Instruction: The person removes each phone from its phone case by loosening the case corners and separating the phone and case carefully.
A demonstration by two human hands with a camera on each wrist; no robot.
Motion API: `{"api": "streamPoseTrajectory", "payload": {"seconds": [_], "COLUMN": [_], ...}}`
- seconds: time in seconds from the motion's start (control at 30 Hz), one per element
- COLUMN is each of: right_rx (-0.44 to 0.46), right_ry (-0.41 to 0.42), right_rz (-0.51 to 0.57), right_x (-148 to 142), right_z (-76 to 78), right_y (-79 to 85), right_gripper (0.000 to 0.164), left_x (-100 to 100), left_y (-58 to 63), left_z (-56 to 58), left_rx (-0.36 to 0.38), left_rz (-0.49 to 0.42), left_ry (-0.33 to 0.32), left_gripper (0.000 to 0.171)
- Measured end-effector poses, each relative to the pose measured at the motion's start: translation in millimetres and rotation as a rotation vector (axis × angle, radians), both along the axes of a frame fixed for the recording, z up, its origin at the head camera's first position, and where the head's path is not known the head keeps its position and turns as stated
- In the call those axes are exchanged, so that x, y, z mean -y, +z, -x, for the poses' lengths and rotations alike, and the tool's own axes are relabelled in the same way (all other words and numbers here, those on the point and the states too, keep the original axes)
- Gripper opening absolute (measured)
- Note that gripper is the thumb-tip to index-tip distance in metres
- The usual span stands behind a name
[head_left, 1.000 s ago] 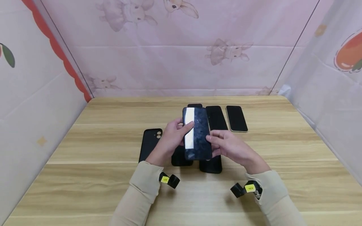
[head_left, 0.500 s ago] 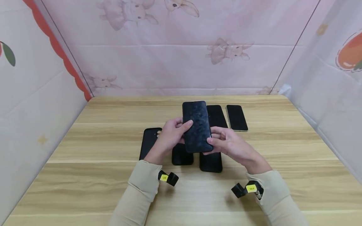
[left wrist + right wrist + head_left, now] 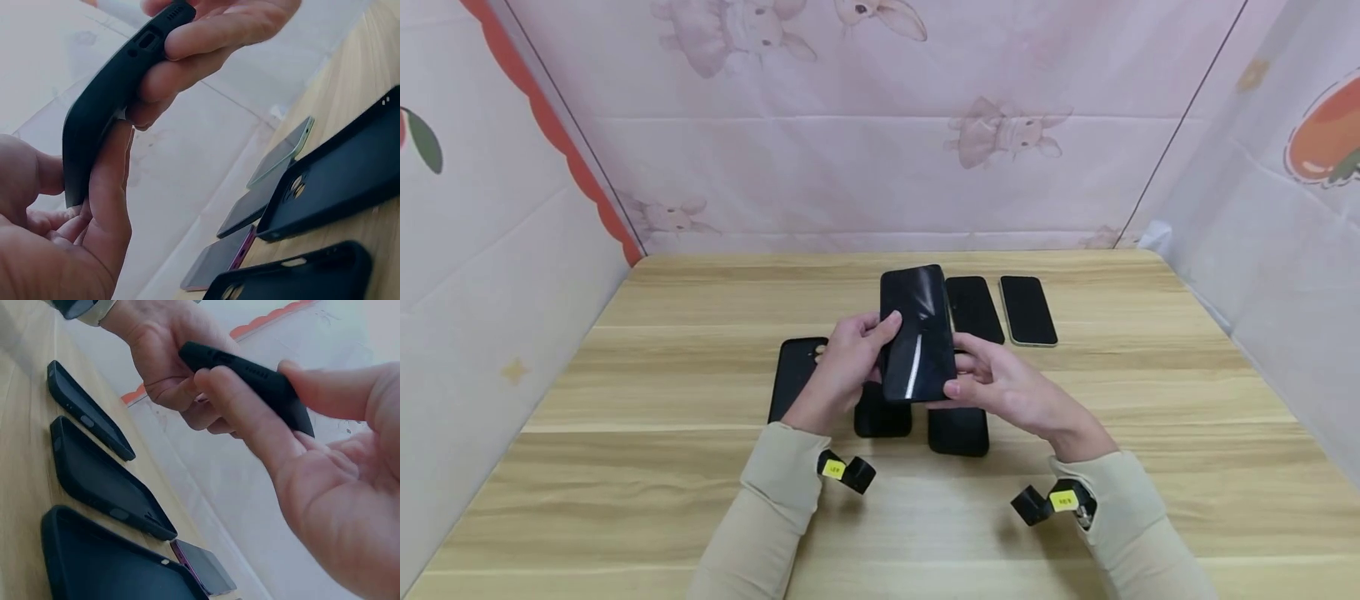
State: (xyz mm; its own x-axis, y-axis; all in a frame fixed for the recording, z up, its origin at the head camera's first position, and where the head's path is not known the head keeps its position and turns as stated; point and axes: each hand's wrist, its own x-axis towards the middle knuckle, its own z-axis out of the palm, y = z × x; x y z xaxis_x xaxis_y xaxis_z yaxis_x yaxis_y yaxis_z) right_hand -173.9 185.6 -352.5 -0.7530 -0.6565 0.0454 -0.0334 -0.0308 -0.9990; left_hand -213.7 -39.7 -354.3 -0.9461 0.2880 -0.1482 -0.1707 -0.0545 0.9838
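Both hands hold up a dark phone in a black case [image 3: 917, 333] above the middle of the table. My left hand [image 3: 853, 354] grips its left edge, thumb on the screen and fingers behind. On the lower right corner, my right hand [image 3: 1007, 383] pinches with its thumb in front and fingers underneath. The case's bottom edge [image 3: 147, 40], with port cutout and speaker holes, faces the left wrist view. In the right wrist view the right thumb [image 3: 337, 390] presses at the cased phone's corner. Below lie black phone cases [image 3: 882, 414] [image 3: 958, 433], partly hidden by the held phone.
Another black case [image 3: 793, 375] with camera cutouts lies at left, partly behind the left forearm. Toward the back right are a dark phone [image 3: 976, 310] and a light-edged phone [image 3: 1028, 310]. A purple-edged phone [image 3: 215, 262] shows in the left wrist view. Printed cloth walls [image 3: 850, 183] enclose the table.
The cased phone has been raised slightly and tilted, so the bright reflection on its screen has shifted. Both hands keep their grip, with the right thumb near the lower corner.
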Motion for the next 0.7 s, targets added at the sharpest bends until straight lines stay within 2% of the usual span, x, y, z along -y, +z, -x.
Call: {"api": "streamPoseTrajectory", "payload": {"seconds": [0.13, 0.33, 0.7], "right_rx": [-0.009, -0.049, -0.115], "right_ry": [0.021, 0.059, 0.049], "right_rz": [-0.002, 0.030, 0.029], "right_x": [-0.8, -2.7, -5.6], "right_z": [-0.6, 0.9, 1.5], "right_y": [1.1, -0.5, -5.5], "right_gripper": [0.067, 0.066, 0.061], "left_x": [-2.4, -3.8, -2.0], "left_y": [-1.6, -4.5, -4.2], "left_z": [1.5, 4.3, 4.6], "left_rx": [0.031, 0.068, 0.111], "left_rz": [-0.070, -0.100, -0.206], "left_ry": [-0.012, -0.021, -0.051], "left_gripper": [0.035, 0.033, 0.026]}}
